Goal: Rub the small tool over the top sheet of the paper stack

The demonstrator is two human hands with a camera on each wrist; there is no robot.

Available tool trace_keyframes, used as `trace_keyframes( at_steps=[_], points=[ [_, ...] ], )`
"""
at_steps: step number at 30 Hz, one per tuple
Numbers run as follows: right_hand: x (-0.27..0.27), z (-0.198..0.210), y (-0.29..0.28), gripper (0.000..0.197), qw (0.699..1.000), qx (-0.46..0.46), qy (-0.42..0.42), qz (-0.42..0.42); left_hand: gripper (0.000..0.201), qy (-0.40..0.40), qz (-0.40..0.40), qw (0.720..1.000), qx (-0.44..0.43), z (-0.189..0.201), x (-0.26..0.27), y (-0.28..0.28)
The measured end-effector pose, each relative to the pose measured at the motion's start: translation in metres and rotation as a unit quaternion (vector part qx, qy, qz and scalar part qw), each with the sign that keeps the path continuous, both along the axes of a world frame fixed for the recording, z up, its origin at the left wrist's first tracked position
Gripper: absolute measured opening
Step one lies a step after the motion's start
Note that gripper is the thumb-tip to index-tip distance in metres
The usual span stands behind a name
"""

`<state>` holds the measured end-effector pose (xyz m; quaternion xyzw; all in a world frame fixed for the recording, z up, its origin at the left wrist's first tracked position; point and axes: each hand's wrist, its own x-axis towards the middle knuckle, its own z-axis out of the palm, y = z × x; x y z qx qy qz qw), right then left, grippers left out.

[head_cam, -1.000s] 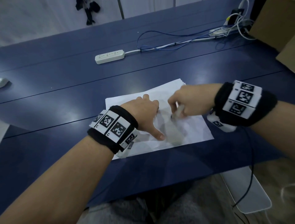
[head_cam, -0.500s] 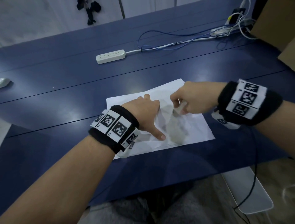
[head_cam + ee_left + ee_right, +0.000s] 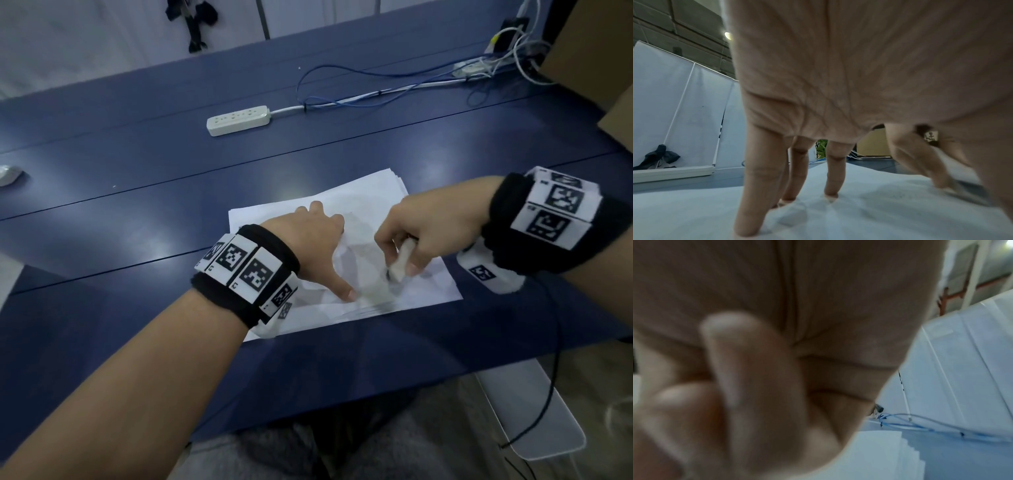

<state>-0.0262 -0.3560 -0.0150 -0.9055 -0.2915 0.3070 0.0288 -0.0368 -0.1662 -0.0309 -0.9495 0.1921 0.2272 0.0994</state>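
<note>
Left hand (image 3: 310, 240) pressing straight, spread fingers (image 3: 754, 186) on the paper stack (image 3: 424, 287); right hand (image 3: 428, 228) beside it, curled round a white marker (image 3: 400, 262) touching the paper.

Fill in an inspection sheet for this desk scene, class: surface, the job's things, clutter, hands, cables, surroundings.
Surface: dark blue table, seams running across it.
Job's things: stack of white paper, top sheet creased; whitish pen-like tool, blurred.
Clutter: white power strip; pale object at the left edge, unclear what.
Hands: left hand presses straight fingers on the paper; right hand grips the tool, tip at the sheet.
Cables: blue and white cables behind the strip; black lead hanging below the right wrist.
Surroundings: white screens, cardboard box.
</note>
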Motion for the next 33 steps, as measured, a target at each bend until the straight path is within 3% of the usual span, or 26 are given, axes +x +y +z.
trace_keyframes(
  at_steps=[6, 11, 17, 22, 28, 33],
  points=[
    [0.011, -0.004, 0.005, 0.010, 0.993, 0.052, -0.099, -0.047, 0.099, -0.018, 0.005, 1.000, -0.001, -0.001, -0.006, -0.012],
    [-0.009, -0.003, 0.003, 0.018, 0.999, 0.002, 0.011, 0.045, 0.101, -0.024, 0.009, 1.000, -0.002, -0.001, -0.008, -0.013],
    [0.002, -0.005, 0.004, 0.009, 0.992, 0.043, -0.119, -0.032, 0.100, -0.023, 0.009, 1.000, -0.005, 0.001, -0.008, -0.014],
    [-0.021, -0.005, -0.001, 0.016, 0.999, 0.013, -0.013, 0.031, 0.103, -0.022, 0.010, 1.000, 0.002, 0.002, -0.009, -0.015],
    [-0.006, -0.005, -0.002, 0.009, 0.993, 0.038, -0.105, -0.031, 0.099, -0.018, 0.015, 1.000, 0.002, 0.003, -0.010, -0.016],
    [-0.023, -0.006, -0.006, 0.016, 0.999, 0.018, -0.023, 0.014, 0.099, -0.020, 0.016, 1.000, 0.008, 0.003, -0.009, -0.017]
  ],
)
